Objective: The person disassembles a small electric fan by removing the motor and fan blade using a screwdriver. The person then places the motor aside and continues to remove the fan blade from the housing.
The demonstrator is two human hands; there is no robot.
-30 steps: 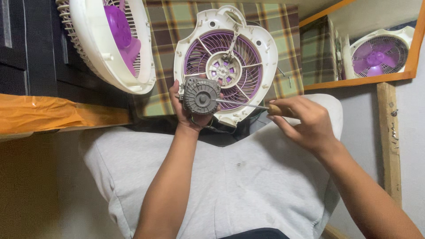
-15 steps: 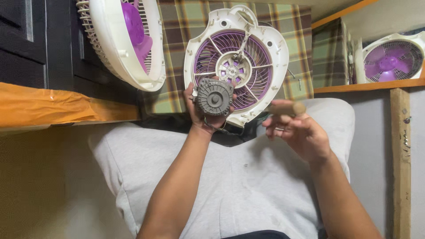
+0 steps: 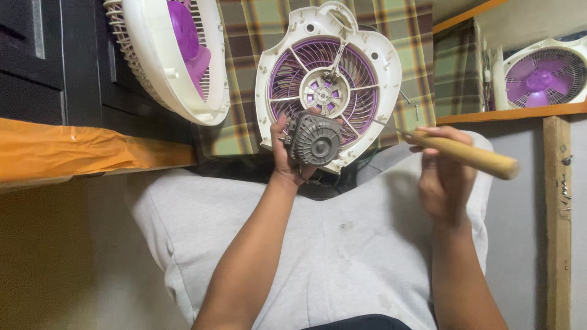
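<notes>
1. While the left hand (image 3: 286,160) wraps its fingers round a grey fan motor (image 3: 315,140), the motor's round ribbed face is turned up toward the camera, so its shaft axis points roughly at the viewer rather than along the frame.
2. That motor sits near the frame's centre, overlapping the 6 o'clock edge of a cream fan housing (image 3: 373,46) with a purple grille; whether the two actually touch cannot be told.
3. Thumb and fingers of the left hand are curled closed on the motor's rim from its 8 o'clock side, with dark wires (image 3: 342,173) trailing below it.
4. At 3 o'clock from the motor, the right hand (image 3: 443,177) is closed round a screwdriver (image 3: 465,154) with a wooden handle.
5. This tool's long axis runs from 10 o'clock to 4 o'clock: the thin metal shank points up-left toward the housing's rim, and the butt of the handle points down-right, past the fingers.
6. Its tip lies just beside the housing's 4 o'clock edge, well apart from the motor; contact there is too blurred to judge.
7. Both forearms rise from the bottom edge over the person's lap in grey trousers (image 3: 330,256).
8. At 11 o'clock a second cream fan (image 3: 177,55) with a purple blade leans against dark furniture.
9. At 2 o'clock a third fan (image 3: 541,76) rests above an orange-edged shelf (image 3: 507,113).
10. Plaid cloth (image 3: 244,79) lies behind the housing, and an orange-taped ledge (image 3: 79,153) runs at 9 o'clock.
</notes>
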